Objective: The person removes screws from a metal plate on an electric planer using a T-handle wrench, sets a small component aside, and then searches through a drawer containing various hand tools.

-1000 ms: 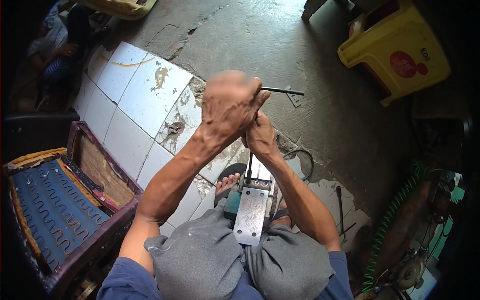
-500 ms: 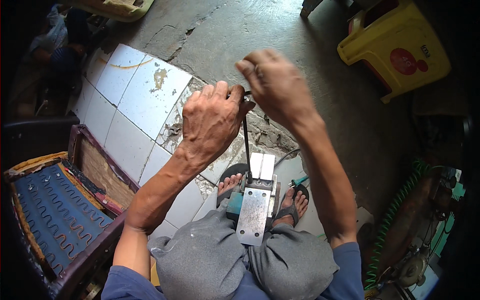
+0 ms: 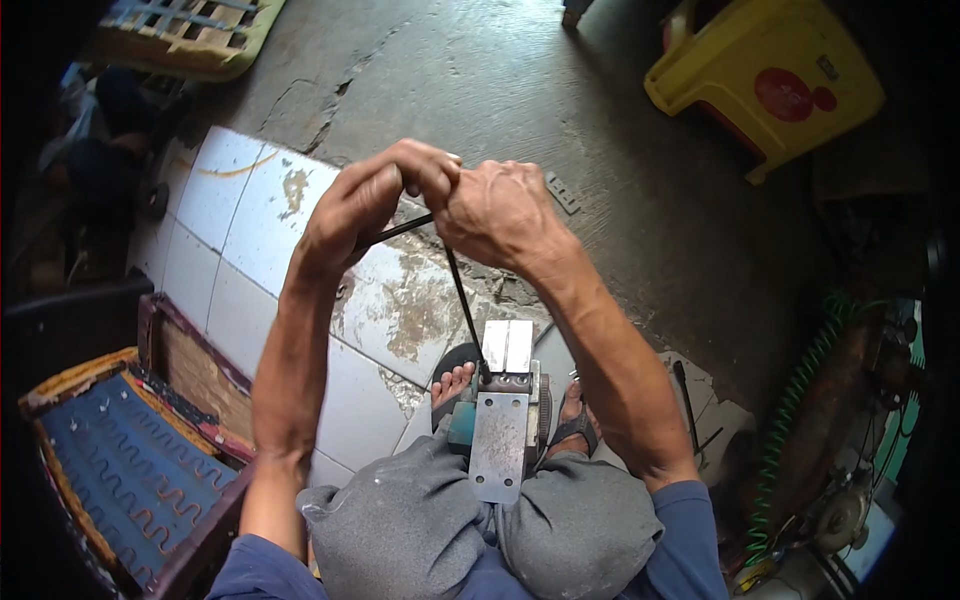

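Note:
A long black rod (image 3: 463, 300) rises at a leftward slant from a small metal machine, which has a silver block (image 3: 508, 345), a flat plate with holes (image 3: 498, 440) and a teal side (image 3: 462, 425) between my knees. A black crossbar (image 3: 400, 228) slants up to the rod's top. My left hand (image 3: 380, 195) is closed on the crossbar, fingers curled over at the top. My right hand (image 3: 500, 210) is closed over the junction of the two rods, knuckles up, touching or nearly touching the left; its fingertips are hidden.
A spring seat frame (image 3: 130, 470) stands at lower left, another frame (image 3: 175, 45) at upper left near a person's dark-clothed legs (image 3: 105, 160). A yellow plastic stool (image 3: 760, 80) is at upper right. A green coiled hose (image 3: 790, 420) hangs at right. Sandalled feet (image 3: 455, 390) flank the machine.
My right hand has come down from a raised, blurred position onto the rods. The rod's top has swung left, and the crossbar, which earlier stuck out rightward, now shows on the left.

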A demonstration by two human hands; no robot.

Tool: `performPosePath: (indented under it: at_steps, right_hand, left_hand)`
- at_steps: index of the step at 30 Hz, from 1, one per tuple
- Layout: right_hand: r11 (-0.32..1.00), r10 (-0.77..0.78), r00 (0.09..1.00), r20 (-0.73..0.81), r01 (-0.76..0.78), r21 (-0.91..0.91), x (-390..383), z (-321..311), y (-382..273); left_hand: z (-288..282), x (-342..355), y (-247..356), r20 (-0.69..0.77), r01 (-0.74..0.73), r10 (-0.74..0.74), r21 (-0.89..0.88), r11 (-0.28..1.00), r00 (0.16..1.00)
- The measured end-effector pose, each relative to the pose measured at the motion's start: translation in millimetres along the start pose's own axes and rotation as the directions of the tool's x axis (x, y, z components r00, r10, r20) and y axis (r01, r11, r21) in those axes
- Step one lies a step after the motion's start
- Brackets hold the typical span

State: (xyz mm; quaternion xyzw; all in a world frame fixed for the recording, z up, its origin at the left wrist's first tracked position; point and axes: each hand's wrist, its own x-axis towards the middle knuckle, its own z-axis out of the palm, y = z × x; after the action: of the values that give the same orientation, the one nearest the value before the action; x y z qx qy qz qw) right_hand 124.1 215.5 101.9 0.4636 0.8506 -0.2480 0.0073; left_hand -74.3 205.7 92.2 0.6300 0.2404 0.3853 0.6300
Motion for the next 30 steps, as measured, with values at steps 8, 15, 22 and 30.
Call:
performPosePath:
  at_steps: [8, 15, 22, 30]
  right_hand:
    - [0.993, -0.034, 0.945, -0.327, 0.070, 0.099, -6.6, 6.3, -17.5]
    - [0.963, -0.059, 0.883, -0.466, 0.173, 0.207, 0.6, 17.7, -7.6]
    - [0.826, -0.060, 0.894, -0.444, 0.295, 0.481, 32.6, 28.7, -12.1]
    - [-0.665, -0.525, 0.847, -0.091, -0.341, 0.665, 70.2, 101.1, -74.5]
  left_hand:
    - [9.9, -16.1, 2.9, -0.134, -0.264, 0.232, -0.609, 0.748, 0.964]
    - [43.4, -27.9, 3.2, -0.416, -0.414, 0.189, -0.563, 0.715, 0.890]
    - [86.1, -22.1, 44.8, -0.426, -0.132, 0.204, 0.192, 0.972, 0.881]
    - [134.0, 15.3, 53.1, -0.211, 0.105, 0.155, 0.855, 0.508, 0.965]
